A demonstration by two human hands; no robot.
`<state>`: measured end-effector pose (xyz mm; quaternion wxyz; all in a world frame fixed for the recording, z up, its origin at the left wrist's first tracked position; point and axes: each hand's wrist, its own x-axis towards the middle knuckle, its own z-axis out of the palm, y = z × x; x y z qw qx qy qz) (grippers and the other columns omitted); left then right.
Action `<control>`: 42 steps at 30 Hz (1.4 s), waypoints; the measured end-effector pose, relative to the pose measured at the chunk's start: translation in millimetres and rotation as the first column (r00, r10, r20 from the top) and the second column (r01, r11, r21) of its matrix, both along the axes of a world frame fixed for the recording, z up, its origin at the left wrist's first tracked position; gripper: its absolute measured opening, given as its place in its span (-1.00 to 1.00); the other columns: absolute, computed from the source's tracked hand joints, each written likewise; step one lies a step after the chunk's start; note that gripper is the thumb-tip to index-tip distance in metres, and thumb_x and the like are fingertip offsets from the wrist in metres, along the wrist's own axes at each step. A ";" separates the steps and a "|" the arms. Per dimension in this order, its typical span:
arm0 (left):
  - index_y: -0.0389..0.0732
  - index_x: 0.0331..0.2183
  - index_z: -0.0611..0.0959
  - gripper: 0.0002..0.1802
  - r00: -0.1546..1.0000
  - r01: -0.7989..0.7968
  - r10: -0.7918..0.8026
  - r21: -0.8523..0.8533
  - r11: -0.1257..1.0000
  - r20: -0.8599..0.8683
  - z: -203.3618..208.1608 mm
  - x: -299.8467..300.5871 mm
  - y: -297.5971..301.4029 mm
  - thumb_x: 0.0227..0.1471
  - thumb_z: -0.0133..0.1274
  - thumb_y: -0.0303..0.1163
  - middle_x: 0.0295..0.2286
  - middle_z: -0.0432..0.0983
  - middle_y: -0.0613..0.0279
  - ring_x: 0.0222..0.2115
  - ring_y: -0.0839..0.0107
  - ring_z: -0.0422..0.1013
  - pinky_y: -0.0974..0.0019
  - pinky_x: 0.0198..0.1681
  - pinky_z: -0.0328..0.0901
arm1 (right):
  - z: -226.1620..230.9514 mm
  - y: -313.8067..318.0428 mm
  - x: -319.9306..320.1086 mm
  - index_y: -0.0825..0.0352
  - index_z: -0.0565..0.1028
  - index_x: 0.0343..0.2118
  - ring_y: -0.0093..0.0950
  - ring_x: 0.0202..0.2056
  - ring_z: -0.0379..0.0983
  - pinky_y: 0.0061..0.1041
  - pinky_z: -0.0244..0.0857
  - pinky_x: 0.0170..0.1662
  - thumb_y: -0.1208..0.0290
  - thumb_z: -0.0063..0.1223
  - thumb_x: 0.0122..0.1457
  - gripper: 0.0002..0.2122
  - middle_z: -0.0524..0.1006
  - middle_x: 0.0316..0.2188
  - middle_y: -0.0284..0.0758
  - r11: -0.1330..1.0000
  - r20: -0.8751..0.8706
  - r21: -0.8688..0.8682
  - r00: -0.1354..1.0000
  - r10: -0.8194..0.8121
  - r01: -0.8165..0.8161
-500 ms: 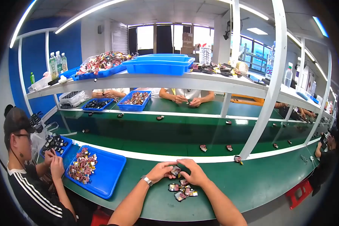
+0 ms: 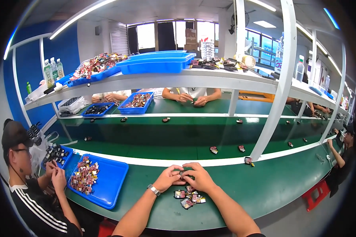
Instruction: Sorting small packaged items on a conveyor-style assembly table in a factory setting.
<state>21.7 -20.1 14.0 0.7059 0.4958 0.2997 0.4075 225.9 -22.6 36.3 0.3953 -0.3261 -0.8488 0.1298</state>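
Both my hands meet over the green worktop (image 2: 154, 205). My left hand (image 2: 167, 179), with a watch on the wrist, grips a small dark electronic module (image 2: 182, 173). From the other side, the fingers of my right hand (image 2: 198, 177) close on the same module, which they mostly cover. Just below the hands lies a loose cluster of small black-edged modules (image 2: 187, 203) with red, white and yellow parts facing up.
To my left, a blue tray (image 2: 116, 179) holds many similar pieces. Beside it, a co-worker (image 2: 35, 193) handles a part. A white frame post (image 2: 273, 106) rises ahead on the right; beyond the white rail, spaced modules (image 2: 213, 150) lie on a green belt.
The fingers of my right hand have closed in around the module, covering more of it. The view has shifted slightly. The cluster below appears unchanged.
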 end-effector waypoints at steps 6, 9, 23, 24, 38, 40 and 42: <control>-0.26 -0.01 0.34 -0.59 0.999 0.050 -0.050 0.074 0.996 -0.007 1.9 -0.4 0.6 0.09 -0.05 -0.66 -0.06 0.43 0.05 -0.07 0.31 0.44 0.25 0.02 0.42 | -2.7 -0.3 -0.5 0.27 0.60 -0.40 -0.28 0.04 0.33 -0.35 0.29 0.06 0.42 0.16 0.04 -0.91 0.48 -0.04 -0.31 0.996 -0.050 -0.084 0.998 -0.045 0.041; -0.26 -0.01 0.34 -0.62 0.999 0.035 -0.034 0.057 0.998 -0.022 0.8 -1.3 0.6 0.11 -0.09 -0.66 -0.07 0.44 0.05 -0.06 0.31 0.43 0.24 0.02 0.42 | -4.8 -0.5 -1.7 0.28 0.60 -0.40 -0.29 0.05 0.32 -0.36 0.28 0.08 0.41 0.17 0.03 -0.90 0.48 -0.05 -0.31 0.995 -0.084 -0.094 0.996 -0.041 0.033; -0.23 -0.05 0.35 -0.71 1.000 0.006 -0.006 0.003 1.000 -0.005 -6.6 -2.2 3.9 0.18 -0.12 -0.60 -0.15 0.49 0.08 -0.10 0.27 0.46 0.12 0.02 0.42 | -11.1 -2.6 -6.2 0.25 0.62 -0.36 -0.32 0.03 0.33 -0.38 0.28 0.07 0.40 0.18 0.05 -0.89 0.48 -0.06 -0.35 0.991 -0.083 -0.122 0.994 -0.074 0.064; -0.23 -0.04 0.35 -0.71 1.000 0.003 -0.003 0.003 1.000 0.005 -6.2 -2.0 4.5 0.18 -0.12 -0.59 -0.15 0.49 0.08 -0.10 0.27 0.46 0.11 0.02 0.42 | -13.3 -3.3 -7.7 0.25 0.62 -0.36 -0.32 0.03 0.33 -0.38 0.28 0.07 0.40 0.18 0.05 -0.89 0.48 -0.06 -0.35 0.990 -0.083 -0.122 0.994 -0.075 0.065; -0.23 -0.06 0.37 -0.76 0.998 -0.004 0.005 -0.013 1.000 0.070 -9.0 -2.4 4.3 0.21 -0.11 -0.52 -0.15 0.45 0.09 -0.10 0.30 0.45 0.20 -0.01 0.44 | -17.2 -6.8 -18.2 0.24 0.62 -0.31 -0.30 0.00 0.36 -0.34 0.27 0.07 0.45 0.20 0.01 -0.85 0.49 -0.06 -0.37 0.982 -0.196 -0.177 0.976 -0.098 0.063; -0.23 -0.06 0.37 -0.76 0.998 -0.021 0.021 -0.006 1.000 0.055 -9.9 -1.7 3.5 0.21 -0.11 -0.52 -0.14 0.45 0.08 -0.10 0.31 0.45 0.20 -0.01 0.44 | -16.0 -6.3 -19.3 0.24 0.62 -0.31 -0.29 0.01 0.35 -0.33 0.27 0.07 0.46 0.19 0.01 -0.85 0.49 -0.06 -0.35 0.988 -0.214 -0.149 0.974 -0.072 0.040; -0.23 -0.07 0.37 -0.76 0.992 -0.041 0.034 0.055 0.998 0.123 -9.9 -5.4 5.0 0.21 -0.12 -0.54 -0.12 0.45 0.07 -0.10 0.32 0.45 0.20 -0.02 0.44 | -15.0 -7.0 -20.8 0.24 0.62 -0.31 -0.28 0.01 0.35 -0.32 0.27 0.08 0.47 0.19 0.01 -0.85 0.49 -0.06 -0.34 0.993 -0.233 -0.117 0.972 -0.041 0.014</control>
